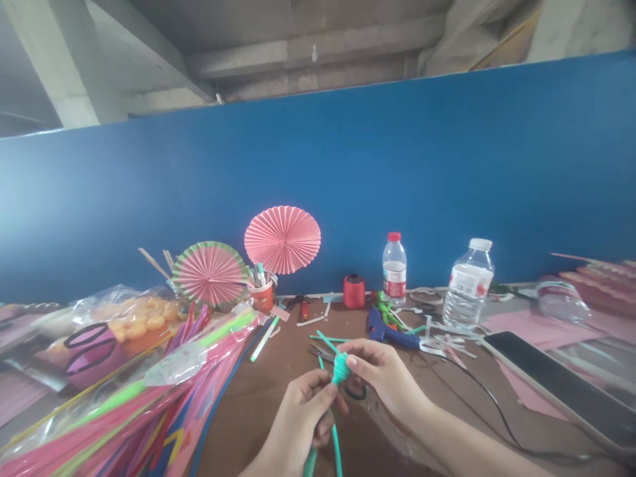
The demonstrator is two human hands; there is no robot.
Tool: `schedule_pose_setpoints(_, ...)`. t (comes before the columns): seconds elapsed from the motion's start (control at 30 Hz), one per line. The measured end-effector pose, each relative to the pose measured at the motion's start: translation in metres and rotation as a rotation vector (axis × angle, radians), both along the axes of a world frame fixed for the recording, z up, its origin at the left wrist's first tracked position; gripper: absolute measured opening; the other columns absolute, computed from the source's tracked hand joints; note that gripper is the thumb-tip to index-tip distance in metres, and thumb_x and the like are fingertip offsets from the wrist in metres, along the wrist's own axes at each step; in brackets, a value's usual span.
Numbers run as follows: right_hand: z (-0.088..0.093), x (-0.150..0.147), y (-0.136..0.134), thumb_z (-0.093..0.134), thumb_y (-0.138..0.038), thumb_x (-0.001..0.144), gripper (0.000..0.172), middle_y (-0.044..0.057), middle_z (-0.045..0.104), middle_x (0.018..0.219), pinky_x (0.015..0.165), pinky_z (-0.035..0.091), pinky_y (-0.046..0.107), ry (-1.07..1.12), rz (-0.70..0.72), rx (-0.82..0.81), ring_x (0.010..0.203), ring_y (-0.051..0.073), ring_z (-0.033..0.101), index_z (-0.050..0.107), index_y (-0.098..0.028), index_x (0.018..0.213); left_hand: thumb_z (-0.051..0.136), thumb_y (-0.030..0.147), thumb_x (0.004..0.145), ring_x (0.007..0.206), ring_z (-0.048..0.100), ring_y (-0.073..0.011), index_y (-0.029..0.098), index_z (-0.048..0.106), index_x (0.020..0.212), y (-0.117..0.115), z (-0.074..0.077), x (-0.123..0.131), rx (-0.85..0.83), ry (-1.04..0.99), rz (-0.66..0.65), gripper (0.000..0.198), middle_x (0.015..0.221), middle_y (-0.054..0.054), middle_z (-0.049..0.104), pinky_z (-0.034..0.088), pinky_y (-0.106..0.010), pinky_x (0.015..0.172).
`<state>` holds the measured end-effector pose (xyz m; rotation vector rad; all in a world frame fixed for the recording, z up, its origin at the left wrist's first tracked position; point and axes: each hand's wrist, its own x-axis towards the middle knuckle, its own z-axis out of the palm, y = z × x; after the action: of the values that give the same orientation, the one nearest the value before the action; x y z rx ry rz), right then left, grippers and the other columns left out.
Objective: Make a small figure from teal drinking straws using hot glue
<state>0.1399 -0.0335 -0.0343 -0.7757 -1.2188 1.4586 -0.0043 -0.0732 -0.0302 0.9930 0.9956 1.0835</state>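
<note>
Centrally, above the brown tabletop [248, 411]: one turquoise coil [340, 368], held between both hands, one thin stem rising to the upper left, more strands showing below. Left hand [309, 401]: thumb and fingers pinching the coil's base. Right hand [385, 371]: thumb and fingers gripping its upper right side. Behind, partly hidden: scissors [325, 354]. Beyond, rightward: blue glue gun [390, 332], red spool [354, 293], red-capped bottle [395, 265], white-capped bottle [470, 288]. Far right: dark-screened device [566, 387]. Left: wrapped bundle of coloured strips [163, 391]. At back, before the blue partition [348, 159]: pink pleated fan [283, 232], green-edged fan [209, 271].
</note>
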Motion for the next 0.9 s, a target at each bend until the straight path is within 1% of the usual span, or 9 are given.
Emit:
schedule_pose_setpoints(0.13,-0.003,-0.002,-0.001,0.071,-0.034,0.066,0.025,0.0,0.062,0.061,0.048,0.036,0.021,-0.038,-0.081,0.004,0.049,0.008,0.047,0.069,-0.013,0.078,0.061,0.033,0.072,0.034,0.024,0.0003,0.013,0.056,0.071,0.0,-0.002,-0.001,0.024,0.026,0.018,0.021,0.056,0.0,0.057,0.01,-0.015,0.034)
schedule_pose_setpoints(0.23,-0.007,-0.005,-0.004,0.07,-0.034,0.067,0.023,0.0,0.062,0.058,0.047,0.034,0.021,-0.046,-0.133,0.011,0.048,0.008,0.046,0.069,-0.013,0.076,0.062,0.037,0.072,0.034,0.024,-0.0005,0.012,0.056,0.066,0.0,-0.004,-0.001,0.054,0.041,0.016,0.026,0.054,0.001,0.054,0.011,-0.016,0.034)
schedule_pose_setpoints(0.3,-0.011,-0.006,-0.005,0.07,-0.034,0.067,0.022,0.0,0.063,0.059,0.049,0.035,0.022,-0.04,-0.153,0.011,0.049,0.009,0.047,0.069,-0.014,0.076,0.062,0.039,0.071,0.034,0.024,-0.001,0.012,0.056,0.065,0.0,-0.005,-0.001,0.056,0.046,0.015,0.028,0.052,0.002,0.052,0.012,-0.017,0.034)
schedule_pose_setpoints(0.37,-0.013,-0.007,-0.007,0.07,-0.035,0.067,0.021,0.002,0.066,0.065,0.053,0.039,0.024,-0.041,-0.172,0.009,0.055,0.013,0.053,0.07,-0.015,0.073,0.061,0.04,0.072,0.034,0.022,-0.0014,0.012,0.056,0.064,0.0,-0.005,-0.001,0.059,0.06,0.026,0.029,0.047,0.004,0.048,0.011,-0.017,0.034)
schedule_pose_setpoints(0.43,-0.014,-0.008,-0.008,0.07,-0.036,0.067,0.021,0.005,0.069,0.071,0.061,0.043,0.027,-0.052,-0.185,0.01,0.066,0.018,0.059,0.07,-0.015,0.069,0.06,0.04,0.073,0.033,0.02,-0.0019,0.012,0.057,0.062,0.0,-0.005,-0.003,0.053,0.093,0.012,0.03,0.04,0.007,0.039,0.011,-0.018,0.035)
schedule_pose_setpoints(0.53,-0.017,-0.008,-0.009,0.07,-0.037,0.066,0.022,0.008,0.071,0.077,0.072,0.044,0.032,-0.056,-0.191,0.018,0.078,0.023,0.061,0.07,-0.015,0.065,0.058,0.04,0.075,0.033,0.018,-0.0026,0.013,0.056,0.061,0.001,-0.006,-0.005,0.038,0.141,-0.023,0.031,0.035,0.01,0.03,0.011,-0.018,0.035)
schedule_pose_setpoints(0.63,-0.02,-0.008,-0.008,0.069,-0.036,0.067,0.021,0.007,0.071,0.074,0.075,0.044,0.034,-0.035,-0.185,0.019,0.076,0.023,0.061,0.07,-0.015,0.068,0.055,0.04,0.077,0.034,0.019,-0.0034,0.013,0.056,0.062,0.001,-0.008,-0.005,0.076,0.154,-0.012,0.031,0.038,0.01,0.03,0.012,-0.019,0.036)
schedule_pose_setpoints(0.77,-0.021,-0.01,-0.008,0.07,-0.037,0.065,0.022,0.007,0.07,0.073,0.071,0.045,0.033,-0.02,-0.186,0.005,0.076,0.023,0.061,0.071,-0.015,0.068,0.056,0.04,0.077,0.035,0.021,-0.0037,0.013,0.057,0.061,0.0,-0.01,-0.005,0.096,0.183,-0.008,0.031,0.039,0.009,0.031,0.014,-0.019,0.037)
schedule_pose_setpoints(0.9,-0.02,-0.011,-0.011,0.072,-0.04,0.063,0.025,0.006,0.069,0.067,0.07,0.046,0.033,0.001,-0.211,0.006,0.072,0.022,0.061,0.071,-0.015,0.065,0.056,0.04,0.077,0.035,0.02,-0.004,0.014,0.056,0.061,-0.001,-0.01,-0.005,0.104,0.195,-0.005,0.031,0.038,0.01,0.027,0.013,-0.02,0.037)
